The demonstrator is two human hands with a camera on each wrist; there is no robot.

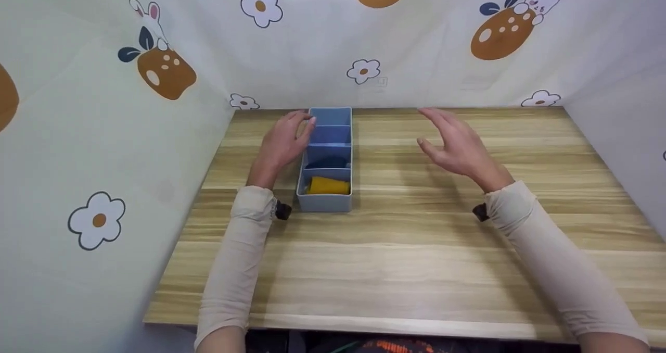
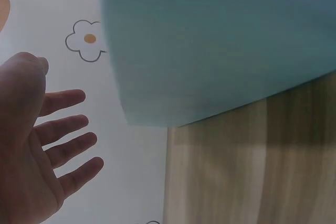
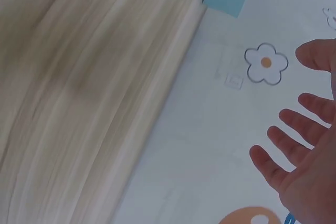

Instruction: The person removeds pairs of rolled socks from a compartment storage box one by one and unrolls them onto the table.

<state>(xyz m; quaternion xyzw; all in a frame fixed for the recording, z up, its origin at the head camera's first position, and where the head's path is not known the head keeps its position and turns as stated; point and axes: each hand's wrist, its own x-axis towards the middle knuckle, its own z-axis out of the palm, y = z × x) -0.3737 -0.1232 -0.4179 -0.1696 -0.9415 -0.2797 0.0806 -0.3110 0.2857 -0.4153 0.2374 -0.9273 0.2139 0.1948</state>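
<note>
A long blue-grey organizer box (image 1: pixel 324 203) with several compartments stands on the table, its length running away from me. Its nearest compartment holds a yellow folded item (image 1: pixel 329 186), perhaps cloth; a dark blue item (image 1: pixel 329 163) lies in the one behind it. Beside the box's left edge, near its far end, is my left hand (image 1: pixel 285 140), fingers spread and holding nothing. In the left wrist view the box wall (image 2: pixel 210 51) looms close, apart from the fingers. Over the right part of the table hovers my right hand (image 1: pixel 458 143), its fingers extended and nothing in it.
The wood-grain table (image 1: pixel 406 269) meets a pale printed curtain (image 1: pixel 312 51) at the back and on both sides. Flowers, rabbits and orange fruit decorate the curtain. Dark straps with small black devices (image 1: pixel 281 210) sit at both wrists.
</note>
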